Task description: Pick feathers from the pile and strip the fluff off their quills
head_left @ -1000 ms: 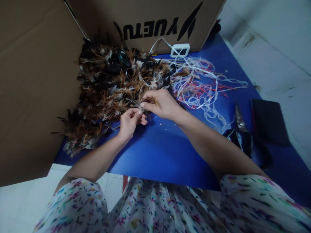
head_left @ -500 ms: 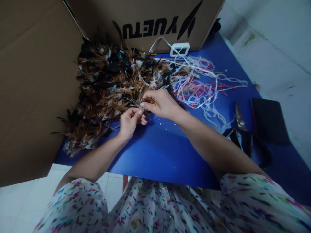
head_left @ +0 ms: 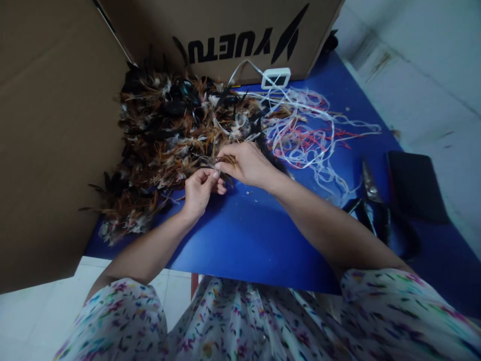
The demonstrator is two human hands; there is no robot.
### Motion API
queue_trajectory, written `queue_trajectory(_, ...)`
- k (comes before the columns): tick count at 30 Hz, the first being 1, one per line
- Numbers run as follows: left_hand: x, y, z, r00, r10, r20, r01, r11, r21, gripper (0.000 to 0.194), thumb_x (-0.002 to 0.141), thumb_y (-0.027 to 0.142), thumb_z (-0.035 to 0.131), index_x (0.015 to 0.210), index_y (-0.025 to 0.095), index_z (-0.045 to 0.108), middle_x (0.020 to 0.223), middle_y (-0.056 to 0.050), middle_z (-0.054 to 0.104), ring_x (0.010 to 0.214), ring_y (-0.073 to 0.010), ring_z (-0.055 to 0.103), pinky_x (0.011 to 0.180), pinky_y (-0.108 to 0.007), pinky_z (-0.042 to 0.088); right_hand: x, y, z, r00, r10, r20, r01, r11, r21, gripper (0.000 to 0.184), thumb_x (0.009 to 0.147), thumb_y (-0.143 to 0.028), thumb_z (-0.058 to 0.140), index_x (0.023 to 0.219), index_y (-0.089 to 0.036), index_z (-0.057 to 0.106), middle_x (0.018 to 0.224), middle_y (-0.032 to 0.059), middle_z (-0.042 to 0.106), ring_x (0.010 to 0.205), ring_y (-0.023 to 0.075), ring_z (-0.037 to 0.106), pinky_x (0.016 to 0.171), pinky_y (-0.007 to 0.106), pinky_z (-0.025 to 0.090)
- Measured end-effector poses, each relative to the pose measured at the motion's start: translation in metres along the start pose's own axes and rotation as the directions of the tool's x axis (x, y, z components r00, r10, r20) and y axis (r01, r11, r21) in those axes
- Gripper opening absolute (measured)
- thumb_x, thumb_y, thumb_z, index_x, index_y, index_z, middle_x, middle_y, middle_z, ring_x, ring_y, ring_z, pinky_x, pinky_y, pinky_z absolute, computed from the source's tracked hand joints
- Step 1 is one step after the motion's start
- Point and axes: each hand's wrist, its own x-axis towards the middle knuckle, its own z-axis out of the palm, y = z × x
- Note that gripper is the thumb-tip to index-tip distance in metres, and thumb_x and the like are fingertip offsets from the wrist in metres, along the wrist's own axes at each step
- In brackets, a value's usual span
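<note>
Both hands meet just in front of a large heap of brown and black feathers (head_left: 165, 135). My left hand (head_left: 199, 193) is closed, thumb and forefinger pinching the lower end of a small bunch of feathers (head_left: 226, 161). On the same bunch, my right hand (head_left: 246, 163) is closed too, its thumb and fingertips gripping the brown, upper part. The feather ends between the fingertips are partly hidden. To the right of my right hand lies a tangle of white and red strings (head_left: 304, 135).
Cardboard boxes stand behind (head_left: 225, 20) and to the left (head_left: 56, 125). A small white-framed device (head_left: 276, 78) sits at the back of the blue table (head_left: 248, 245). Scissors (head_left: 370, 188) and a black flat case (head_left: 417, 185) lie at the right.
My right hand has shifted slightly down and left along the feather bunch, and less of the brown feathers shows. My left hand keeps its pinch almost in place.
</note>
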Motion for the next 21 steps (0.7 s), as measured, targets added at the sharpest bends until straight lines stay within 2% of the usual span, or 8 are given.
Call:
queue_trajectory(3, 0.002, 0.000, -0.001, 1.000, -0.016, 0.006, 0.016, 0.999, -0.029, 0.043, 0.067, 0.047, 0.086, 0.077, 0.013, 0.060, 0.063, 0.000, 0.067, 0.046, -0.0095, 0.061, 0.048, -0.022, 0.053, 0.003, 0.005, -0.005, 0.999, 0.038, -0.010, -0.036, 0.991, 0.131, 0.004, 0.076, -0.018, 0.068, 0.078, -0.016, 0.066, 0.067, -0.0020, 0.060, 0.064, 0.0112, 0.051, 0.065, 0.026, 0.038)
queue_trajectory(7, 0.003, 0.001, -0.002, 0.997, -0.037, 0.061, 0.042, 0.995, -0.086, 0.043, 0.065, 0.046, 0.087, 0.072, 0.014, 0.059, 0.062, 0.001, 0.065, 0.043, -0.0061, 0.055, 0.044, -0.019, 0.048, 0.008, 0.016, -0.010, 0.986, 0.165, 0.004, -0.153, 0.909, 0.389, 0.015, 0.071, -0.010, 0.072, 0.081, -0.016, 0.062, 0.065, -0.0033, 0.059, 0.061, 0.0100, 0.054, 0.062, 0.026, 0.044)
queue_trajectory(10, 0.002, 0.003, -0.003, 0.987, -0.045, 0.155, 0.064, 0.991, -0.119, 0.044, 0.065, 0.048, 0.088, 0.067, 0.015, 0.058, 0.058, 0.002, 0.063, 0.042, -0.0055, 0.052, 0.044, -0.018, 0.046, 0.009, 0.022, -0.010, 0.966, 0.223, 0.129, -0.258, 0.815, 0.519, 0.019, 0.071, -0.011, 0.075, 0.082, -0.016, 0.061, 0.061, -0.0047, 0.059, 0.056, 0.0089, 0.054, 0.057, 0.024, 0.045)
queue_trajectory(12, 0.000, 0.005, -0.003, 0.976, -0.049, 0.214, 0.080, 0.987, -0.140, 0.044, 0.065, 0.047, 0.088, 0.065, 0.015, 0.058, 0.055, 0.002, 0.061, 0.042, -0.0057, 0.052, 0.043, -0.018, 0.045, 0.009, 0.023, -0.007, 0.941, 0.197, 0.275, -0.327, 0.735, 0.594, 0.021, 0.070, -0.014, 0.078, 0.084, -0.016, 0.063, 0.062, -0.0046, 0.060, 0.055, 0.0085, 0.055, 0.054, 0.023, 0.045)
queue_trajectory(14, -0.002, 0.007, -0.003, 0.965, -0.062, 0.255, 0.105, 0.981, -0.161, 0.045, 0.064, 0.047, 0.088, 0.065, 0.015, 0.057, 0.054, 0.002, 0.060, 0.041, -0.0059, 0.051, 0.043, -0.018, 0.044, 0.008, 0.022, -0.004, 0.913, 0.117, 0.390, -0.365, 0.660, 0.656, 0.021, 0.069, -0.018, 0.080, 0.085, -0.015, 0.066, 0.063, -0.0043, 0.062, 0.055, 0.0076, 0.054, 0.053, 0.022, 0.044)
queue_trajectory(17, -0.003, 0.010, -0.003, 0.946, -0.112, 0.305, 0.167, 0.972, -0.163, 0.048, 0.060, 0.048, 0.090, 0.061, 0.015, 0.056, 0.053, 0.002, 0.058, 0.040, -0.0061, 0.050, 0.041, -0.019, 0.043, 0.006, 0.020, -0.001, 0.895, 0.005, 0.445, -0.356, 0.607, 0.710, 0.019, 0.068, -0.023, 0.081, 0.079, -0.014, 0.067, 0.062, -0.0054, 0.061, 0.054, 0.0056, 0.050, 0.052, 0.019, 0.041)
queue_trajectory(21, -0.003, 0.011, -0.004, 0.920, -0.148, 0.363, 0.213, 0.966, -0.147, 0.049, 0.061, 0.049, 0.089, 0.059, 0.014, 0.056, 0.051, 0.003, 0.054, 0.040, -0.0060, 0.047, 0.040, -0.020, 0.042, 0.005, 0.020, 0.000, 0.884, -0.073, 0.462, -0.334, 0.591, 0.734, 0.021, 0.069, -0.026, 0.080, 0.070, -0.014, 0.064, 0.058, -0.0062, 0.058, 0.054, 0.0054, 0.047, 0.051, 0.019, 0.037)
